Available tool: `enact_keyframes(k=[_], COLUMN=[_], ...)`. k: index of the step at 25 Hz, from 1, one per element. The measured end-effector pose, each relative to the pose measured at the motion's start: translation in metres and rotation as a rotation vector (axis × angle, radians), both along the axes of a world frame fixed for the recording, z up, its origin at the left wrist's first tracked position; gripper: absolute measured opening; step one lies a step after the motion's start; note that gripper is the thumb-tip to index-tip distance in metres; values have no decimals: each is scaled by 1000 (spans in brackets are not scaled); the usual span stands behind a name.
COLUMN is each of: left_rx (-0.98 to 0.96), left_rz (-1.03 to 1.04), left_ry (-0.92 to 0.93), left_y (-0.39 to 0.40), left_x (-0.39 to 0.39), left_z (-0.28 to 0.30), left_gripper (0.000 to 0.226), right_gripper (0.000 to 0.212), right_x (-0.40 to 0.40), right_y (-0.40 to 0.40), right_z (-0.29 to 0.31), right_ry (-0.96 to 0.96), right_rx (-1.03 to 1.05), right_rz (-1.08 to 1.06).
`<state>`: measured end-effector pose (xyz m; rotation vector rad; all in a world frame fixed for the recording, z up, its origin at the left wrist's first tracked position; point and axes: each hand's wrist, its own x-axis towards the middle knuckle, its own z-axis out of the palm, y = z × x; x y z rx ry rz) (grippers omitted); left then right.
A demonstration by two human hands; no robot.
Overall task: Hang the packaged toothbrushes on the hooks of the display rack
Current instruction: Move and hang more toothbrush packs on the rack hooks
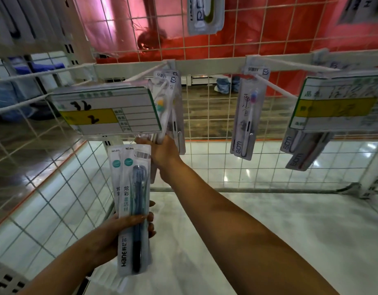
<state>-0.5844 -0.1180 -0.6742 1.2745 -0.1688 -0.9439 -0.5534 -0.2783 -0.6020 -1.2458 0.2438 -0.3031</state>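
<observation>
White wire display rack [205, 116] ahead: left hand [128, 228] grips Hane toothbrush packs [132, 209], right hand [162, 152] pinches hanging toothbrush packs [171, 107].

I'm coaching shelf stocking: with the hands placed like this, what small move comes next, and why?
Probably steady the hanging packs with the right hand, then lift one pack from the left hand bundle to that hook, since the right hand already touches them.
</observation>
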Motion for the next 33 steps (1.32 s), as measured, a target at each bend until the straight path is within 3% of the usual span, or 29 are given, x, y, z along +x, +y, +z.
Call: enact_keyframes(k=[5,11,17,24,30,33], left_rx=[-43,-68,-57,-18,-92,-90], left_rz=[9,17,-13,-57,-56,-50], left_ry=[37,118,168,142,154,137], left_y=[7,6,-2,-10,-11,-8], left_x=[4,4,-6,-16,-26,-31], left_z=[-4,-23,-35,-35,-28,-24], left_gripper=[100,90,80,96,92,94], right_gripper=[28,40,36,27,45,42], right_x=[2,-16,-31,-39,-58,-69], right_y=[-11,-25,-33,-36,-41,-43], right_z=[-8,-40,-60,-60,-55,-51], right_ry=[-2,20,66,31,55,56], right_rx=[-22,-123,-120,-104,-189,-190], right_rz=[53,180,171,247,195,182])
